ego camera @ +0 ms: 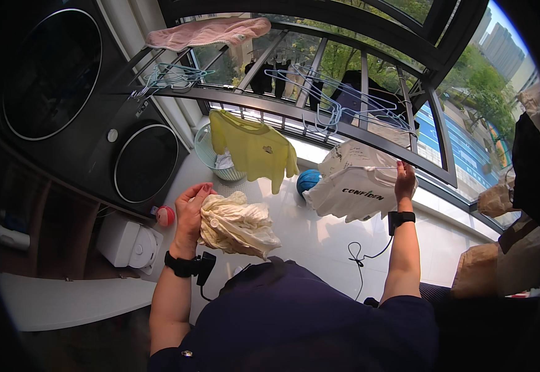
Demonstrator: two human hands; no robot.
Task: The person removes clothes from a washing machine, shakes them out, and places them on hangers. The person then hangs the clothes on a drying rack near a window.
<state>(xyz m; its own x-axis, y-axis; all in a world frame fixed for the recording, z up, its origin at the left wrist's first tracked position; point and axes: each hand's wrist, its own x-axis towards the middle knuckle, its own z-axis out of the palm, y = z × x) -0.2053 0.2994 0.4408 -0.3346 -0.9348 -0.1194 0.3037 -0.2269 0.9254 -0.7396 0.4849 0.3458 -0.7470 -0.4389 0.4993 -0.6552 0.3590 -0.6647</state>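
My left hand [189, 217] grips a bunched cream garment [235, 225], crumpled and with a button showing, in front of my body. Out to the right, my right hand [405, 180] is closed at a thin pale hanger [377, 168] that carries a white shirt [332, 201] with dark lettering. Whether those fingers also pinch the cloth, I cannot tell. Just behind is another pale shirt [351, 153] with dark script, partly covered. A yellow long-sleeved top [256, 146] hangs between my hands, farther out, below the dark metal rail [232, 100].
Blue wire hangers [337, 104] and teal hangers [174, 76] hang along the rail, with a pink towel [209, 33] above. A laundry basket [207, 146], a blue ball [308, 181] and a red ball [165, 215] are on the floor. Dark laundry machines [107, 109] stand left, paper bags [476, 267] right.
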